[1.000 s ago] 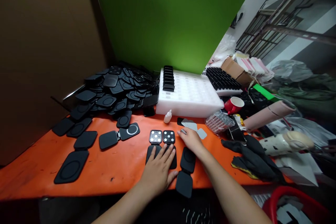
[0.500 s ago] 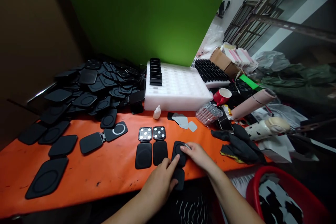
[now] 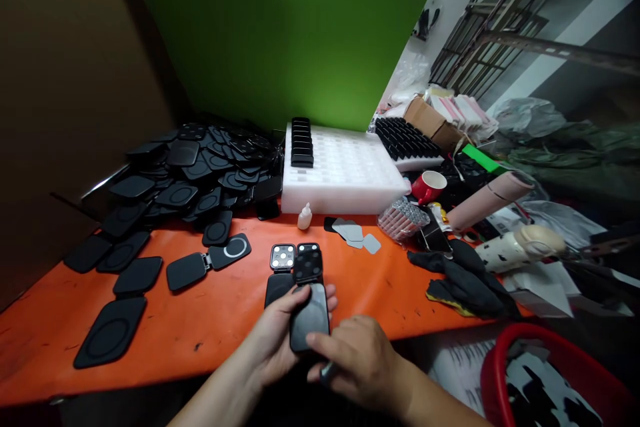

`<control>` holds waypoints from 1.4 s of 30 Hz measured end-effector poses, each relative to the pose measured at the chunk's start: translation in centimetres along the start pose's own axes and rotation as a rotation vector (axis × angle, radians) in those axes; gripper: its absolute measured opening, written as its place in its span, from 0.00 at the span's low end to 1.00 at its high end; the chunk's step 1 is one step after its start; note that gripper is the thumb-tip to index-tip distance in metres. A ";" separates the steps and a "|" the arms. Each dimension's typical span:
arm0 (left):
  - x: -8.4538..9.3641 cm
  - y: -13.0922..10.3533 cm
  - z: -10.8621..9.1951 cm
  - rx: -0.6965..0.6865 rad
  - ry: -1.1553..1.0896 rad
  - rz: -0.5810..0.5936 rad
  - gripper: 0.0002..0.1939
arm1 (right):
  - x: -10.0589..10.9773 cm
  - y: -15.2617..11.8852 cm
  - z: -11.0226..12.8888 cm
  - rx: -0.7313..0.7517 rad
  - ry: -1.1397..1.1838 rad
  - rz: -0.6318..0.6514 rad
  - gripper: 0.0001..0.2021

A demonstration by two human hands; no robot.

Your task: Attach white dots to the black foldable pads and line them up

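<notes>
My left hand [image 3: 277, 330] grips a black two-panel folding wireless charger [image 3: 309, 320], its lower panel toward me and its upper one showing faint round spots. Beside it my right hand [image 3: 363, 360] is closed around a short dark rod-shaped tool [image 3: 327, 372], whose kind I cannot make out. The right index fingertip touches the charger's lower panel. Behind the left hand lies another folding charger [image 3: 283, 257], with white dots on its upper panel; part of its lower panel is hidden. Grey rounded sheets [image 3: 354, 233] and a small white dropper bottle [image 3: 305, 217] are farther back.
A heap of black chargers [image 3: 185, 173] covers the back left of the orange table [image 3: 215, 320]. At the back is a white foam tray [image 3: 345, 197] with a row of black pieces. A red mug [image 3: 425, 188], dark gloves [image 3: 463, 280] and a red tub [image 3: 493, 373] are at right.
The charger has been lifted from the table edge and turned, and is now in my left hand, farther left. My right hand has moved down toward me, still with the rod-shaped tool.
</notes>
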State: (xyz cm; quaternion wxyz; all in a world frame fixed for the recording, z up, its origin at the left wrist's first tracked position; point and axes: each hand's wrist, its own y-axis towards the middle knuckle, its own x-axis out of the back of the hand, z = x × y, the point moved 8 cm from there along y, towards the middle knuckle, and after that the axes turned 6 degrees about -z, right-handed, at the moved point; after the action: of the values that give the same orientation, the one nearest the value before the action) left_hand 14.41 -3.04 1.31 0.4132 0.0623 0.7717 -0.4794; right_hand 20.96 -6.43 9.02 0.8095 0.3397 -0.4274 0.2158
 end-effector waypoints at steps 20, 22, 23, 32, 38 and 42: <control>0.8 -1.9 -1.2 -0.850 1.391 -0.012 0.27 | 0.8 2.1 -4.9 -0.646 0.111 0.031 0.10; 0.9 -2.0 -1.0 -0.850 1.433 -0.021 0.27 | 0.8 2.1 -4.7 -0.617 0.156 0.050 0.09; 1.0 -2.0 -0.8 -0.843 1.449 -0.018 0.28 | 0.7 2.0 -4.7 -0.613 0.163 0.048 0.10; 1.8 -1.4 0.4 -0.797 1.342 -0.020 0.26 | -1.5 1.3 -4.4 -0.617 0.131 -0.047 0.12; 1.9 -1.6 0.1 -0.854 1.347 -0.091 0.27 | -1.3 1.5 -3.6 -0.676 0.018 0.052 0.12; 2.3 -1.7 -0.1 -0.878 1.334 -0.125 0.26 | -1.3 1.7 -3.3 -0.690 0.049 0.097 0.11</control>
State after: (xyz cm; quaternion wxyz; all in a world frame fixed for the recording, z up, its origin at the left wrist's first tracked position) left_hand 12.01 -4.58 0.87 -0.1762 0.1241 0.9764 -0.0159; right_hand 20.96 -2.96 7.24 0.8755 0.0200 -0.4713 0.1050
